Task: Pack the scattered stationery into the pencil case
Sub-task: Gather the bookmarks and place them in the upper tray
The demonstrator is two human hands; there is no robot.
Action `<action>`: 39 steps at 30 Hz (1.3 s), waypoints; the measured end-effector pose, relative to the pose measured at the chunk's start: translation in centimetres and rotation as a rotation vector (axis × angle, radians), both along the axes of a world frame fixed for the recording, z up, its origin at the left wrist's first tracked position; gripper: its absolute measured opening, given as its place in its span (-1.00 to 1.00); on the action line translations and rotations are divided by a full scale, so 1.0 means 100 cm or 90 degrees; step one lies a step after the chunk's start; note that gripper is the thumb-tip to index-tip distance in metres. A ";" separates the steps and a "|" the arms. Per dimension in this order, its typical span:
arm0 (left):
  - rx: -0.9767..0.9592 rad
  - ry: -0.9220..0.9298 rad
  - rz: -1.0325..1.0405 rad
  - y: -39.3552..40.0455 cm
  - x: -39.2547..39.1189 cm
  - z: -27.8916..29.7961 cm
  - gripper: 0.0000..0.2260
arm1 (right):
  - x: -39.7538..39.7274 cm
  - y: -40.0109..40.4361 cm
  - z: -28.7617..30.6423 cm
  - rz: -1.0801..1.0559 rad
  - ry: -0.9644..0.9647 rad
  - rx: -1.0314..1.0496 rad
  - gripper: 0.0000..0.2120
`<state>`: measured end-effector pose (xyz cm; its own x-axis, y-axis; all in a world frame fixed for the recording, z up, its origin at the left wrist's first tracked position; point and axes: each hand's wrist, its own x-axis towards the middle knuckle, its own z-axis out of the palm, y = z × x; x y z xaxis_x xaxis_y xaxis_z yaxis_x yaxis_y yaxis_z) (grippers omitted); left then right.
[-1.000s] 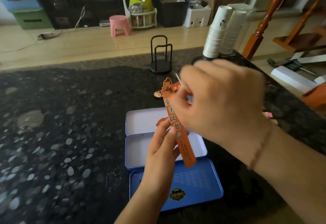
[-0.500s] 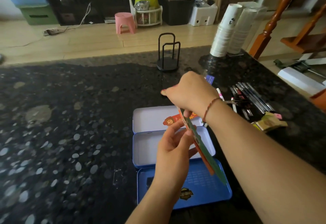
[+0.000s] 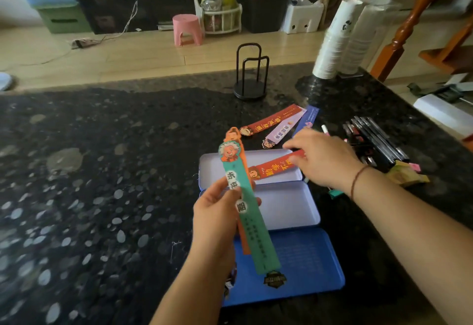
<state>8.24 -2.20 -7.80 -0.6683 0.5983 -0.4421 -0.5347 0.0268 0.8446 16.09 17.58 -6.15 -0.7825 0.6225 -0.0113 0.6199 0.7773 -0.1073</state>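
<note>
The blue tin pencil case (image 3: 309, 260) lies open in front of me, its white trays (image 3: 286, 209) empty apart from one red bookmark (image 3: 268, 170) lying across the far tray. My left hand (image 3: 217, 214) holds a green bookmark (image 3: 249, 222) upright over the case, with an orange bookmark (image 3: 232, 133) behind it. My right hand (image 3: 325, 159) reaches over the far tray, fingertips pinching the red bookmark's right end. Three more bookmarks, red (image 3: 272, 120), lilac (image 3: 284, 127) and blue (image 3: 308, 117), lie beyond the case. Several black pens (image 3: 376, 140) lie to the right.
A black wire stand (image 3: 250, 79) stands at the counter's far edge, and two stacks of paper cups (image 3: 337, 40) at the back right. Small wrappers and an eraser (image 3: 407, 175) lie beside the pens. A teal item (image 3: 335, 193) shows under my right wrist.
My right hand passed the green bookmark to the left hand, which now holds it in front of the orange one. The right hand then moved onto the red bookmark in the far tray.
</note>
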 end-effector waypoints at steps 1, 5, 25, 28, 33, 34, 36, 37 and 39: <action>0.010 -0.017 0.011 -0.001 -0.004 0.000 -0.78 | 0.000 0.000 -0.008 0.033 -0.044 0.006 -0.72; 0.024 -0.018 0.035 -0.002 -0.011 -0.001 -0.83 | -0.008 -0.003 -0.024 0.120 -0.065 0.030 -0.69; 0.010 -0.016 -0.022 0.004 0.021 0.003 -0.84 | 0.030 -0.074 0.009 -0.201 0.450 -0.722 -0.89; 0.005 0.007 -0.052 0.004 0.025 0.003 -0.85 | 0.031 -0.081 -0.006 -0.222 0.438 -0.736 -0.86; -0.012 0.055 -0.060 0.005 0.026 0.004 -0.91 | 0.029 -0.084 -0.008 -0.212 0.424 -0.714 -0.82; -0.016 0.054 -0.053 0.005 0.025 0.003 -0.91 | 0.028 -0.080 -0.006 -0.207 0.405 -0.682 -0.78; -0.018 0.040 -0.035 0.005 0.023 0.002 -0.92 | 0.025 -0.058 -0.003 -0.211 0.386 -0.494 -0.73; -0.019 0.033 -0.027 0.005 0.022 0.002 -0.92 | 0.022 -0.039 -0.003 -0.222 0.381 -0.355 -0.73; -0.020 0.027 -0.014 0.005 0.020 0.001 -0.91 | 0.014 0.001 -0.005 -0.219 0.328 -0.115 -0.85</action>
